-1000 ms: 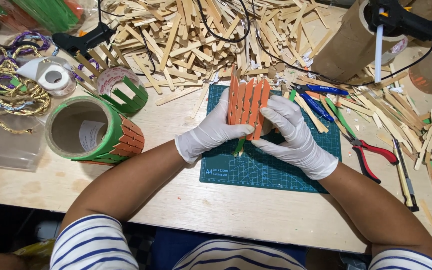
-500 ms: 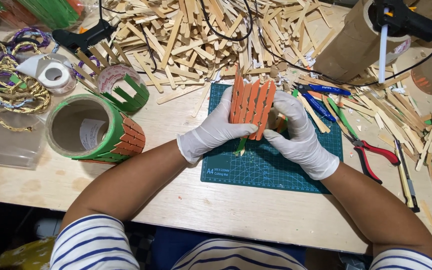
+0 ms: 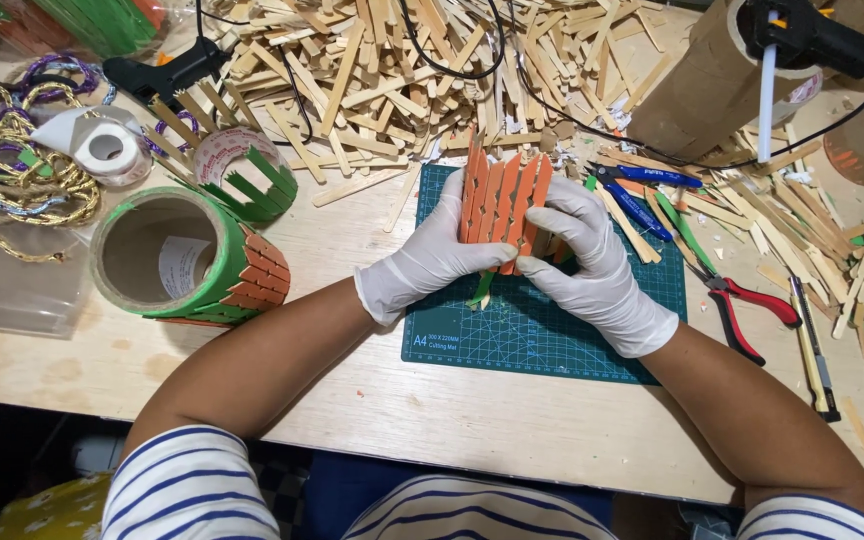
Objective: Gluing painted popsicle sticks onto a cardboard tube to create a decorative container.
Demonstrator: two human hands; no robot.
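Both my hands wear white gloves and grip a panel of orange craft sticks joined side by side, held over a dark green cutting mat. My left hand clasps the panel's lower left side. My right hand holds its right edge and lower part. A green stick pokes out below the panel between my hands.
A cardboard tube clad in green and orange sticks lies left of the mat. A heap of plain wooden sticks fills the back. Red-handled pliers, a blue-handled tool, a glue gun, tape roll and cords surround me.
Both hands have shifted slightly on the orange stick panel, which stays over the mat; the right hand's fingers have closed further over its right edge.
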